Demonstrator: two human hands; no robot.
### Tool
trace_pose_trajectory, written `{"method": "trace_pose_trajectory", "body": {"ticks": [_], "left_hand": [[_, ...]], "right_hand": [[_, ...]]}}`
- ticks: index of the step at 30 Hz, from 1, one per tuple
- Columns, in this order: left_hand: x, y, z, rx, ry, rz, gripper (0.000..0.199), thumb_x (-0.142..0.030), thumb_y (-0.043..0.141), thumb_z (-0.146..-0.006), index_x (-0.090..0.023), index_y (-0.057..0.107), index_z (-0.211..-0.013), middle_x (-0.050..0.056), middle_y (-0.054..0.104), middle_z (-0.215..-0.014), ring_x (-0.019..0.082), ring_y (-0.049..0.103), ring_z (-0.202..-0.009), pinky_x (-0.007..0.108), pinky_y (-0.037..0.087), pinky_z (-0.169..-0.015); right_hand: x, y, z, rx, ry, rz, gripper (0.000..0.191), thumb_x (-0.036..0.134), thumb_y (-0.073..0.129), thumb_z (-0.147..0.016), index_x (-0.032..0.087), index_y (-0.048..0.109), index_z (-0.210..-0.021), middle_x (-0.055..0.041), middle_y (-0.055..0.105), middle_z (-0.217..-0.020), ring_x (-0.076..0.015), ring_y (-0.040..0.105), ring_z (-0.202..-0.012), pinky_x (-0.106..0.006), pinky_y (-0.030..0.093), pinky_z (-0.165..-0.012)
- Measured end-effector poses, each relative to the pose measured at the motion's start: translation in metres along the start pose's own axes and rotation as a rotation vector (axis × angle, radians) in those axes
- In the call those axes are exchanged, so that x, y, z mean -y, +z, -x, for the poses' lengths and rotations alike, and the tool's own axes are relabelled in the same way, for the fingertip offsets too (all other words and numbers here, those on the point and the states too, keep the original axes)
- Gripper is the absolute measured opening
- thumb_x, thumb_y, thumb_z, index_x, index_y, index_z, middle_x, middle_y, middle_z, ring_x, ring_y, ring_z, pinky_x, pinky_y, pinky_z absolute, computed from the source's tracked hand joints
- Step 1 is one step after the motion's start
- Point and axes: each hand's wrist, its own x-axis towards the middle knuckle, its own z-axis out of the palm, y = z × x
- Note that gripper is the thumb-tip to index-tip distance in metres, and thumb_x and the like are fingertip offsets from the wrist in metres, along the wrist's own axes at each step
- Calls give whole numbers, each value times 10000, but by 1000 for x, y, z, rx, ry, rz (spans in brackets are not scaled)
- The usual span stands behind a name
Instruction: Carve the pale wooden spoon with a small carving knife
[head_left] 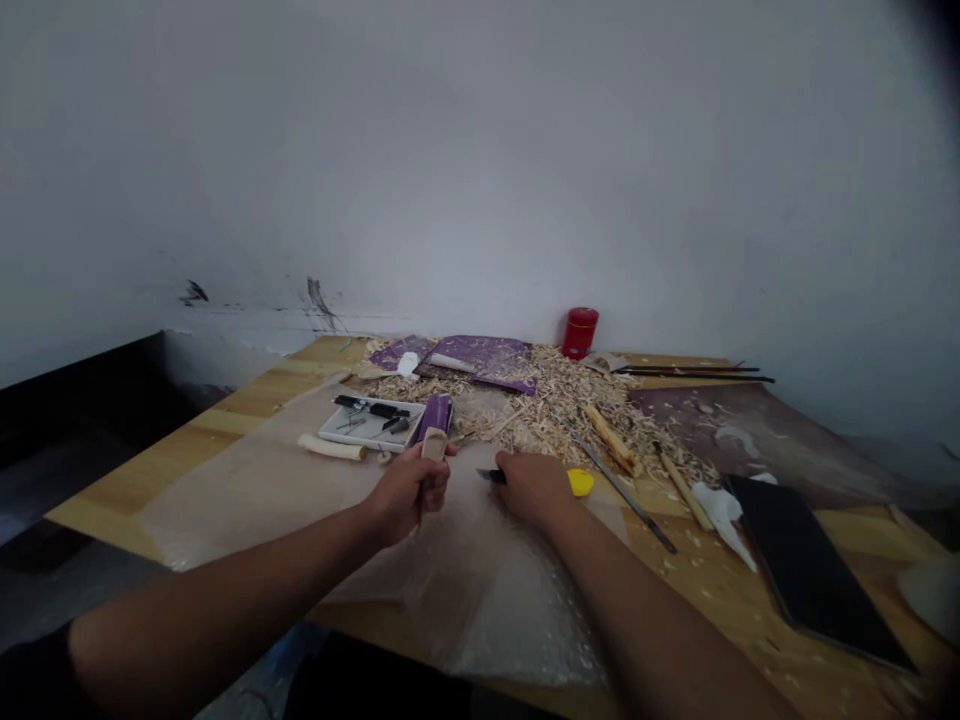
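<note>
At the middle of the light wooden desk, above a crinkled clear plastic sheet, the left grip is closed around a pale wooden piece with a rounded end, which stands up out of the fist; the right grip is pinching a small black-handled knife, its short blade pointing left toward the wooden piece but apart from it; a bright yellow rounded object shows just beside the right wrist; behind the left grip lies a shallow white rectangular tray with black-handled tools in it, and in front of that a smooth cream-coloured wooden stick; beyond the hands spreads a heap of curled pale wood shavings, with a long dark metal bar and a rough yellowish wooden stick at its right; farther right rest crumpled white paper and a flat black rectangular slab; at the back, near the pale wall, stands a red cylindrical can, right of a purple sheet strewn with shavings.
</note>
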Motion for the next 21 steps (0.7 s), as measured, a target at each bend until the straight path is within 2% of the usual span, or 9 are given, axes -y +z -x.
{"method": "trace_pose_trajectory", "body": {"ticks": [6, 11, 16, 21], "left_hand": [[-10, 7, 12, 210, -115, 138, 233, -282, 430, -754, -186, 447, -965, -22, 404, -663, 68, 391, -477, 206, 331, -459], [0, -1, 7, 397, -161, 149, 154, -318, 442, -791, -197, 404, -879, -19, 437, -709, 71, 441, -474, 214, 372, -452], [17, -15, 1, 437, -193, 102, 134, -321, 427, -806, -217, 345, -817, -56, 451, -561, 58, 363, -314, 160, 308, -283], [19, -20, 1, 386, -258, 15, 151, -368, 402, -813, -238, 332, -849, -110, 335, -437, 34, 234, -257, 112, 211, -237]], "right_hand": [[-8, 1, -2, -18, -15, -63, 266, 371, 481, -721, 192, 548, -906, -72, 600, -879, -193, 551, -795, -273, 360, -625], [-16, -5, -4, -52, -39, -110, 184, 295, 462, -759, 178, 551, -869, -59, 581, -876, -151, 526, -809, -237, 341, -675], [-10, -12, -5, -112, -18, -125, 304, 378, 364, -828, 175, 485, -1020, -82, 553, -962, -168, 503, -878, -248, 331, -700], [8, -12, 2, -95, -121, -183, 331, 445, 342, -825, 188, 507, -953, -51, 583, -863, -160, 532, -769, -241, 339, -630]]}}
